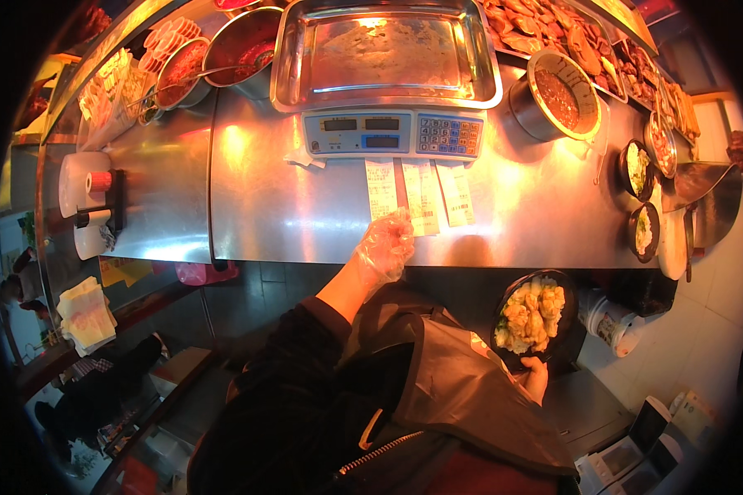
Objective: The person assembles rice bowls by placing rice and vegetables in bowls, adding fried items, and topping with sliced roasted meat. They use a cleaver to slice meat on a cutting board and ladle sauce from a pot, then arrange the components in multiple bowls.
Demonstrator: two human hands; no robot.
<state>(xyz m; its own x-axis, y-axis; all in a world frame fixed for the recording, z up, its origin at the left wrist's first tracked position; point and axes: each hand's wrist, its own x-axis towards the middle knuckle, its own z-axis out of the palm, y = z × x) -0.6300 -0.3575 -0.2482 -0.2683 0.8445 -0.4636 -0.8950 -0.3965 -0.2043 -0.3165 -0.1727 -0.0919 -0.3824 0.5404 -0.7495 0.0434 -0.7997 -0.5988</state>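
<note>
My left hand (385,246), in a clear plastic glove, is over the counter's front edge with its fingers curled together. It overlaps the lower ends of the printed paper slips (425,196); whether it pinches one is hidden. The slips lie side by side below a blue-grey weighing scale (392,134). At the lower right, my bare right hand (535,379) grips the rim of a black bowl (500,350). Golden, chunky food pieces (532,315) fill the bowl, which is held in front of the counter, close to my apron (462,388).
A large metal tray (287,58) rests on the scale. Pots of red sauce (182,73) stand back left, and a pot of brown sauce (556,97) at right. Two small black bowls (638,171) sit near the right edge. Cooked meat (545,31) fills trays behind.
</note>
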